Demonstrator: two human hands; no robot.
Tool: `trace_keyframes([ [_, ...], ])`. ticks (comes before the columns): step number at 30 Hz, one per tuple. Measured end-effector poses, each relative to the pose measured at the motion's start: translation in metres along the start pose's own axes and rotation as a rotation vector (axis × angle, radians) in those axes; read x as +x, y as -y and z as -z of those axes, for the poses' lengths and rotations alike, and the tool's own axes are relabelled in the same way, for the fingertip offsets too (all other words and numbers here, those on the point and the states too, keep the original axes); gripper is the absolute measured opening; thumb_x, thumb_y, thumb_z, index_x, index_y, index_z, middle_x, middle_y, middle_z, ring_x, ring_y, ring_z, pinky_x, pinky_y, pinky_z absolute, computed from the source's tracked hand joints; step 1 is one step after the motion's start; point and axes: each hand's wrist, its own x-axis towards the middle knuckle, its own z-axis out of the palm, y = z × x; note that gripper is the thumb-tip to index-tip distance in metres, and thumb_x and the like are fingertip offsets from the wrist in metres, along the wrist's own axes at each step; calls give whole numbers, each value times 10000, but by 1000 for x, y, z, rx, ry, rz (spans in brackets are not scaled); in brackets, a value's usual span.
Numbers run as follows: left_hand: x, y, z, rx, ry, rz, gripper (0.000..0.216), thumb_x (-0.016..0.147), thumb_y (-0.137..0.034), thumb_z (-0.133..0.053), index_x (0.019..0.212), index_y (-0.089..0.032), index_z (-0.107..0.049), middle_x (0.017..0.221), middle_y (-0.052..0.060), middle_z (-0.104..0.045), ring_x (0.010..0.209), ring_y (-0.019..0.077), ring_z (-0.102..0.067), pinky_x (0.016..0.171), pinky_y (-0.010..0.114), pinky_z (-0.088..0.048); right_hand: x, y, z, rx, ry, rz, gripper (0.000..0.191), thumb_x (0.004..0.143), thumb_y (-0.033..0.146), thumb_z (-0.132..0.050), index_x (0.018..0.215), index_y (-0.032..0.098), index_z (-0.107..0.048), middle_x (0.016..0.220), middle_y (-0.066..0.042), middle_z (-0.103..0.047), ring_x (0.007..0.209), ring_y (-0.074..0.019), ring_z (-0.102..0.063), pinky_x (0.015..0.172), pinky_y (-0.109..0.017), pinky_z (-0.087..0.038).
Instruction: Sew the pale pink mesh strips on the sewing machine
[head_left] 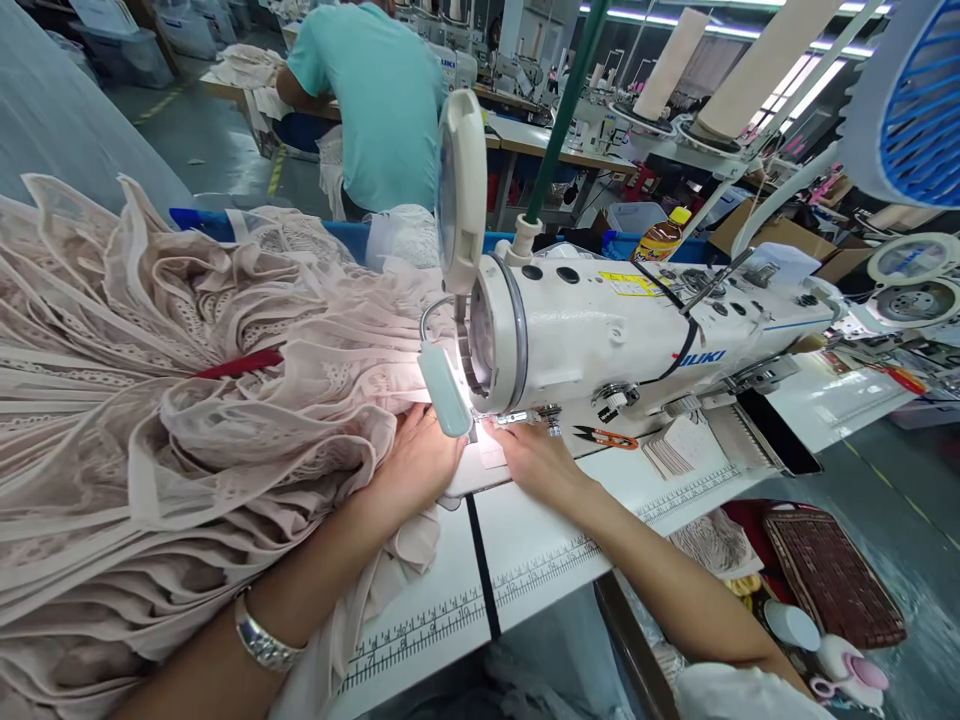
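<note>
Under the head of a white sewing machine point(592, 325), my two hands are close together beside the needle area. My left hand point(420, 460) lies palm down against the beige lace-trimmed garments point(322, 400), fingers stretched forward; a small grey-green lamp point(446, 390) hides part of them. From the other side, my right hand point(540, 462) has its thumb and fingers pressed together at the edge of a small pale pink fabric piece point(491, 448), next to the metal presser parts point(517, 418). The bright light there washes out fine detail.
Orange-handled thread snips point(606, 438) and a stack of pale fabric pieces point(682, 447) lie right of my hand. A ruler strip point(427, 625) runs along the table's front. A round magnifier point(461, 190) stands above the machine. A co-worker in a turquoise shirt point(375, 110) sits ahead.
</note>
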Motion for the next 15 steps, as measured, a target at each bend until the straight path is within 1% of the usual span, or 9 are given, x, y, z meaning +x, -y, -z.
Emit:
trace_keyframes([
  [5,0,-1,1,-4,11,13,150,881,-161,-492,790,-201,-604,824,80,-669,889,265,-619,851,396,-483,1,0,-1,-2,-10,-4,574,904,37,-338,1408,243,-519,1118,-97,-682,1058,-260,-590,973,-422,-417],
  [9,0,0,1,-9,4,16,136,879,-156,-493,871,-195,-623,856,84,-675,923,271,-618,865,403,-477,1,-1,-1,3,-4,0,555,922,57,-322,1407,250,-511,1154,-101,-670,1056,-257,-594,973,-431,-419],
  [15,0,0,0,6,-3,4,140,874,-148,-492,873,-187,-627,850,87,-679,924,274,-624,866,404,-481,3,-2,1,36,15,5,492,957,133,-320,1391,258,-514,1177,-106,-655,949,-247,-619,956,-458,-424],
])
